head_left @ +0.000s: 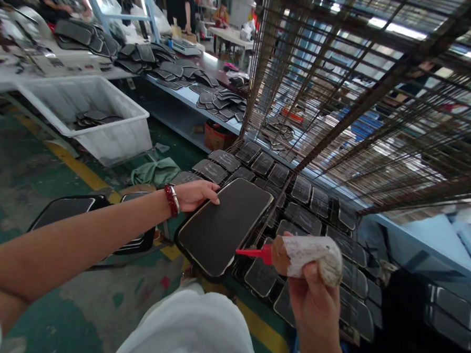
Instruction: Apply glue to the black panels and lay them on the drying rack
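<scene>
My left hand grips the far left edge of a black rounded rectangular panel, thumb on top and fingers hidden beneath. A thin pale line runs around the panel's border. In my right hand is a squeeze glue bottle, wrapped in worn whitish covering, lying almost level. Its red nozzle points left, with the tip over or close to the panel's lower right edge; whether it touches I cannot tell. Under and beyond the panel, many similar small black pieces lie in rows on a wire rack.
Raised wire rack shelves slant over the right side. A white plastic tub with dark pieces stands at left. Stacks of black pieces cover a long table behind. More black panels sit low at left, near green cloth. Other people are in the background.
</scene>
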Demonstrator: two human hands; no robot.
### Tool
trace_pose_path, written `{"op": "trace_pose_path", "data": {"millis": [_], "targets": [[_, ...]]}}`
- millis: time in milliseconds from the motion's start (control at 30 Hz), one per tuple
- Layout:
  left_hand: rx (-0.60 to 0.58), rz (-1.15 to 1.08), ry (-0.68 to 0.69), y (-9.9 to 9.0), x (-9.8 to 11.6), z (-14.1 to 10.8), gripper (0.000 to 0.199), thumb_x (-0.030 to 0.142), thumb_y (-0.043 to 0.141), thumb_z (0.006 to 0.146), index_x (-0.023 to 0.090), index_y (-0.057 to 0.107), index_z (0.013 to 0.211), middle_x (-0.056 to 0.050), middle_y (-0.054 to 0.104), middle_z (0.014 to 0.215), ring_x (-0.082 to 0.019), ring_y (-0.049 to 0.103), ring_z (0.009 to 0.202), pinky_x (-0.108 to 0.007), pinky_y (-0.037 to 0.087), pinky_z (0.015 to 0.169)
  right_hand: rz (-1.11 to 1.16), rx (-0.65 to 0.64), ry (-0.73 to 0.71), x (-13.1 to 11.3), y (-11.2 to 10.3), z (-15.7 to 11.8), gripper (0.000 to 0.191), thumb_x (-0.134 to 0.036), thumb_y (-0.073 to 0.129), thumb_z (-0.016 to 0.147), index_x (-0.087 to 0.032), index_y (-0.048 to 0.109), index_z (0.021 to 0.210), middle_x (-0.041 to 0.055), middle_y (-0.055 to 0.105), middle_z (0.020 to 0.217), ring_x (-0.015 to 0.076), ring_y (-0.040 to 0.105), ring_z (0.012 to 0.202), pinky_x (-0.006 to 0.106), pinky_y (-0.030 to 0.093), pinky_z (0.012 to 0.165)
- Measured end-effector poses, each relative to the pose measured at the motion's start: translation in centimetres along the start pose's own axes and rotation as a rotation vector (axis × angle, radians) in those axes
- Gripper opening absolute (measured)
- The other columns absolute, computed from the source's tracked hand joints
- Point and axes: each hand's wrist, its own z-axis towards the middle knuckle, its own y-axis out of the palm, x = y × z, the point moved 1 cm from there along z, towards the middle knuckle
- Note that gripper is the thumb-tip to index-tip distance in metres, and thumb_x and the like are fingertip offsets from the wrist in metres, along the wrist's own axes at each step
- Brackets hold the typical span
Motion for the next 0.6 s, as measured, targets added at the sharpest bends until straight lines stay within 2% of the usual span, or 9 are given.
{"op": "trace_pose_path", "data": {"millis": [133,233,367,600], "targets": [[0.029,-0.01,0.003,-0.3,-0.1,0.2,0.045,0.0,0.061,0.054,0.006,0.062,0.099,-0.011,0.073,0.077,-0.022,0.069,0.067,-0.034,0.056,0.064,-0.015,0.018,0.037,0.2,-0.1,-0.6,0.065,-0.035,0.078,0.07,-0.027,0.053,0.129,0.0121,0.069,0.111,0.0307,0.064,0.107,0.058,0.041,0.1],[0.055,-0.02,0.007,-0.4,-0.1,0.2,0.042,0.0,0.061,0.053,0.007,0.061,0.095,-0.011,0.073,0.076,-0.023,0.068,0.067,-0.035,0.055,0.063,-0.002,0.003,0.052,0.5,-0.4,-0.9,0.065,-0.035,0.078,0.07,-0.027,0.052,0.129,0.0114,0.069,0.111,0.0294,0.064,0.105,0.055,0.042,0.101],[0.106,-0.026,0.039,-0.3,0.0,0.0,0.033,-0.002,0.056,0.058,0.008,0.06,0.09,-0.01,0.072,0.073,-0.022,0.068,0.066,-0.034,0.055,0.064,-0.018,0.015,0.055,0.7,-0.8,-1.2,0.065,-0.035,0.078,0.071,-0.028,0.052,0.129,0.0111,0.07,0.11,0.0288,0.065,0.104,0.051,0.048,0.095],[0.233,-0.123,0.036,-0.9,-0.1,0.0,0.032,-0.002,0.052,0.065,0.004,0.061,0.095,-0.009,0.072,0.067,-0.022,0.067,0.061,-0.035,0.055,0.066,-0.015,0.087,-0.024,1.5,-0.6,-1.2,0.054,-0.035,0.073,0.077,-0.028,0.054,0.127,0.0083,0.067,0.115,0.0281,0.064,0.106,0.049,0.053,0.091]]}}
